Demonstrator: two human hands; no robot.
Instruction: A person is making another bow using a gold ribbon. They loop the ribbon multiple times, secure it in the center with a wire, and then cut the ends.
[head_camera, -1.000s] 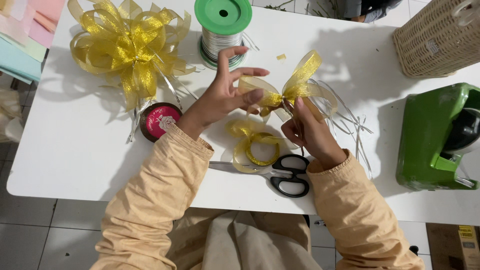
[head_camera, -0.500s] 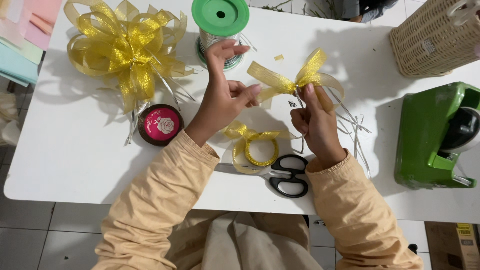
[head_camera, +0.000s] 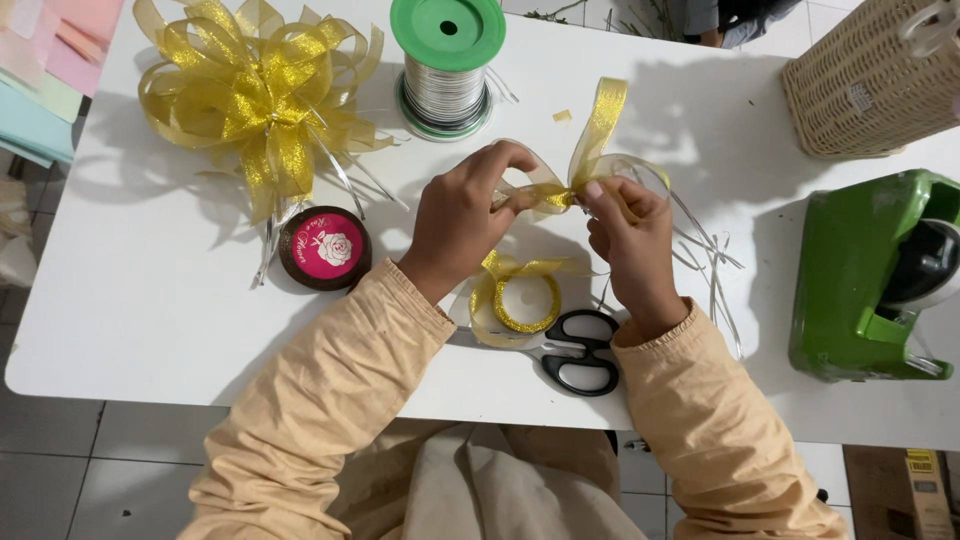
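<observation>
My left hand and my right hand meet above the white table, both pinching a folded piece of sheer gold ribbon. One ribbon tail stands up between the hands, and a loop shows by my left fingers. Thin silver wires trail from the ribbon to the right of my right hand. Below the hands lies a small roll of gold ribbon, with black scissors beside it.
A finished gold ribbon bow lies at the far left, a round pink-topped reel under it. A green-capped spool of silver wire stands at the back. A green tape dispenser and wicker basket sit right. Coloured papers lie far left.
My left hand has gone from spread fingers to closed on the ribbon loop. Both hands have drawn together around the ribbon's pinched middle, and the upright tail now points straighter up.
</observation>
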